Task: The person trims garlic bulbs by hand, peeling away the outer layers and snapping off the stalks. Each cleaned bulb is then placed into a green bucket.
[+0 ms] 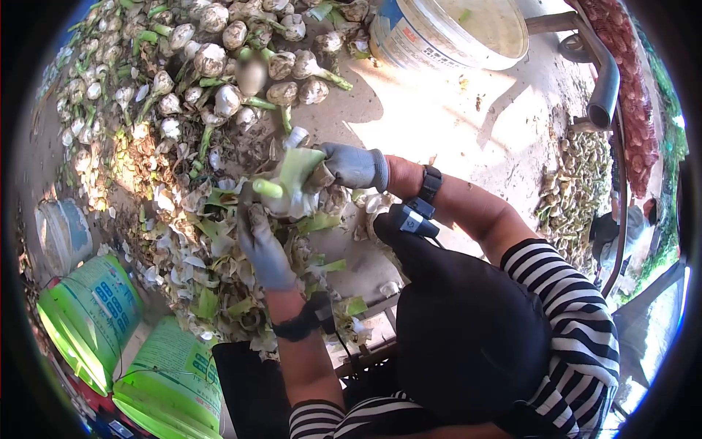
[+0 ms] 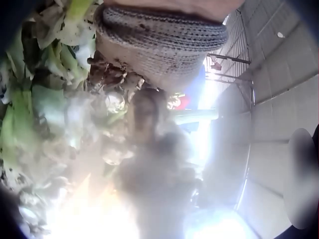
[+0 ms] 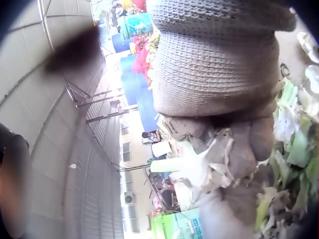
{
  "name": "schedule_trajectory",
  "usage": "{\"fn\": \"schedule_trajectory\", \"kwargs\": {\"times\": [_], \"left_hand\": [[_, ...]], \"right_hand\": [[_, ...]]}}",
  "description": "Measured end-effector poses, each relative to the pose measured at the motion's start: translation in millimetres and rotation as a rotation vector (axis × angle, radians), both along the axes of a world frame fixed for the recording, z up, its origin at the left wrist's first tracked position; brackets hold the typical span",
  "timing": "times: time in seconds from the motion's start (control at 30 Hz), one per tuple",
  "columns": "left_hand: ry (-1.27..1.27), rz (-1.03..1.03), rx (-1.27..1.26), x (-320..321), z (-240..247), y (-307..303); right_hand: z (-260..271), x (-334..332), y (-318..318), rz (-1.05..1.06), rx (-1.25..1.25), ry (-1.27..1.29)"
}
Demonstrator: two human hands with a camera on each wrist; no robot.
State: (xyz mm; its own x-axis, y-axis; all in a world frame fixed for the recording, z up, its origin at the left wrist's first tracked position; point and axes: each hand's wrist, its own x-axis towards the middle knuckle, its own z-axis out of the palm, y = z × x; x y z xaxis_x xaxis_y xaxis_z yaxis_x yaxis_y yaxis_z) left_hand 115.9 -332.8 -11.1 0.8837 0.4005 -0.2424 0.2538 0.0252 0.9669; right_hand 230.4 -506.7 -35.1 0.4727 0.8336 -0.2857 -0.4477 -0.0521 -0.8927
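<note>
Between the two gloved hands is a garlic bulb (image 1: 297, 203) with a short cut green stem (image 1: 268, 189). The left hand (image 1: 265, 245) holds it from the near left side, in a dirty grey glove. At its right, the right hand (image 1: 351, 167) pinches a broad pale-green outer leaf (image 1: 298, 165) that stands away from the bulb. In the right wrist view, torn white husk (image 3: 212, 167) spreads around the bulb beside the fingers. Haze blurs much of the left wrist view, though a pale stem (image 2: 197, 116) shows past the glove.
Beneath the hands lies a heap of peeled leaves and husks (image 1: 219, 256). Many garlic bulbs (image 1: 227, 100) cover the ground beyond. A white bucket (image 1: 409, 40) stands at the top, green buckets (image 1: 91, 314) at lower left, and more garlic (image 1: 578, 197) lies at right near a metal pipe (image 1: 603, 95).
</note>
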Motion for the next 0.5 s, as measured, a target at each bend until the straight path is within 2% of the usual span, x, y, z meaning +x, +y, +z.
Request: {"fn": "schedule_trajectory", "kwargs": {"times": [0.07, 0.1, 0.13, 0.2, 0.23, 0.27, 0.33, 0.37, 0.4, 0.43, 0.47, 0.5], "left_hand": [[0.021, -0.03, -0.203, -0.8, 19.3, -7.2], [-0.033, 0.065, -0.361, -1.4, 18.9, -17.2], [-0.03, 0.065, -0.355, 0.1, 12.2, -15.7], [0.067, 0.213, -0.57, 6.0, -7.7, -7.4], [0.118, 0.187, -0.906, 8.2, -16.0, 7.1], [0.109, 0.286, -0.89, 12.4, -23.4, 13.3], [0.141, 0.29, -0.992, 10.3, -15.3, 30.2], [0.143, 0.289, -0.992, 10.1, -15.7, 28.5], [0.107, 0.322, -0.874, 9.2, -16.0, 24.6], [0.07, 0.352, -0.755, 8.2, -15.9, 20.7], [0.072, 0.35, -0.754, 6.9, -16.7, 17.0], [0.029, 0.299, -0.557, 5.2, -18.1, 11.8]], "right_hand": [[-1.4, -0.4, 4.7, -0.049, -0.098, -0.026], [-10.7, -3.7, 7.9, 0.02, -0.056, -0.027], [-4.2, -6.3, 9.8, 0.019, -0.05, -0.023], [19.2, -11.3, 12.1, 0.31, -0.015, 0.001], [5.5, -22.1, 14.3, 0.394, 0.066, 0.084], [11.2, -24.7, 12.7, 0.392, 0.064, 0.089], [26.9, -20.0, 9.6, 0.514, 0.067, 0.028], [36.2, -8.1, 11.0, 0.605, -0.223, -0.226], [35.1, -10.5, 4.0, 0.32, -0.252, -0.615], [32.6, -7.9, 6.6, 0.317, -0.439, -0.757], [30.2, -4.3, 11.8, 0.311, -0.627, -0.898], [28.9, -5.1, 16.3, 0.308, -0.629, -0.896]]}}
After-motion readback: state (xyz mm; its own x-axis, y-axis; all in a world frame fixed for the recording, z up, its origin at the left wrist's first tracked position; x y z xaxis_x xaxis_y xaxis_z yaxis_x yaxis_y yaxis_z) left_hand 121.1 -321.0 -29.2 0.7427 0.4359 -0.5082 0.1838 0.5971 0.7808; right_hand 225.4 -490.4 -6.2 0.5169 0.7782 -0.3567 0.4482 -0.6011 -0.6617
